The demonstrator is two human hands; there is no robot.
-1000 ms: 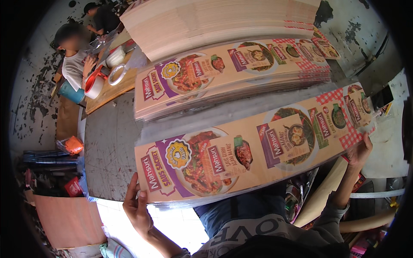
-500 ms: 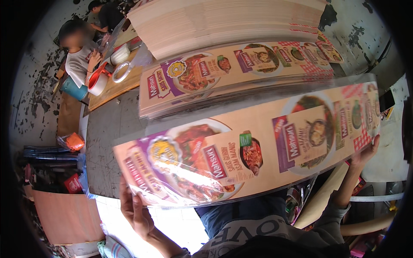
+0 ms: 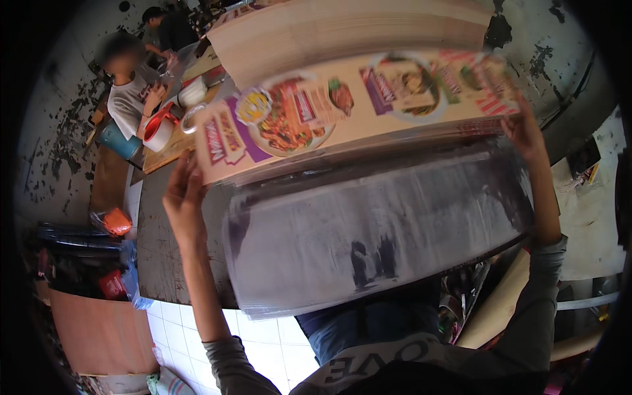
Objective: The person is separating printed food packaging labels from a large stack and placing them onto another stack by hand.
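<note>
A long printed panel (image 3: 359, 105) with food pictures lies level over the pile of like panels at the far side of the table, slightly smeared by motion. My left hand (image 3: 184, 197) grips its left end, thumb and fingers at the near corner. At the opposite end, my right hand (image 3: 525, 135) holds the near right corner, fingers bent around the edge. Whether the panel touches the pile beneath cannot be made out. Between my forearms and close to my body sits a stack of glossy, clear plastic sheets (image 3: 388, 227).
Behind the panel rises a tall stack of plain tan boards (image 3: 349, 46). A person (image 3: 128, 92) works at the back left, near a red and white container (image 3: 158, 131) and a roll of tape (image 3: 192, 120) on a wooden board. Another person (image 3: 172, 33) is farther back.
Both hands have carried the printed panel forward, away from my body, onto or just above the far pile. The plastic sheet stack it covered now shows.
</note>
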